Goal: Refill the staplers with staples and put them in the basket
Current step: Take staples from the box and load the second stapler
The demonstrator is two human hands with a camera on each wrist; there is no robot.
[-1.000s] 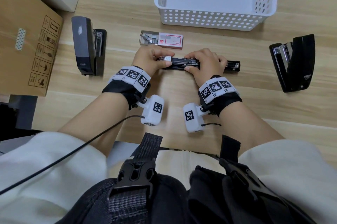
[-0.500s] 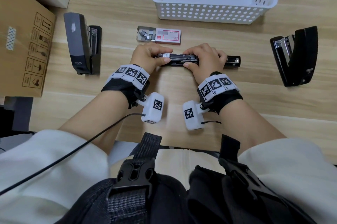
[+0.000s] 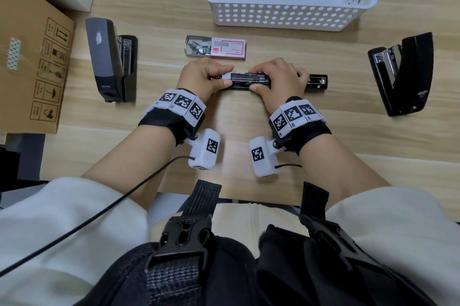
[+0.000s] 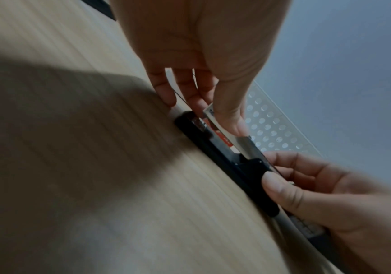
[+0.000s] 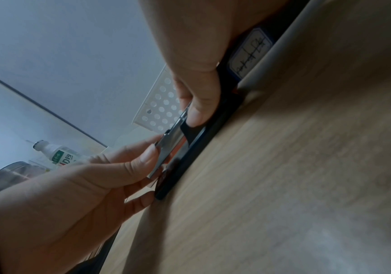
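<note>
A black stapler (image 3: 286, 81) lies opened out flat at the table's middle, its metal magazine (image 4: 248, 146) facing up. My left hand (image 3: 227, 76) pinches the magazine's left end between thumb and fingers. My right hand (image 3: 252, 79) grips the stapler's middle, thumb on the near side. The right wrist view shows the same stapler (image 5: 199, 140), with my right hand (image 5: 194, 115) above it and my left hand (image 5: 152, 166) on the metal rail. A staple box (image 3: 229, 49) with its tray slid out lies just beyond. The white perforated basket (image 3: 286, 16) stands farther back.
A grey-black stapler (image 3: 109, 59) lies open at the left and another black stapler (image 3: 403, 74) at the right. A cardboard box (image 3: 29, 64) fills the far left. A plastic bottle (image 5: 60, 155) shows in the right wrist view.
Both hands keep their hold on the middle stapler. Only the head view has shifted a little, so the basket sits higher in the frame.
</note>
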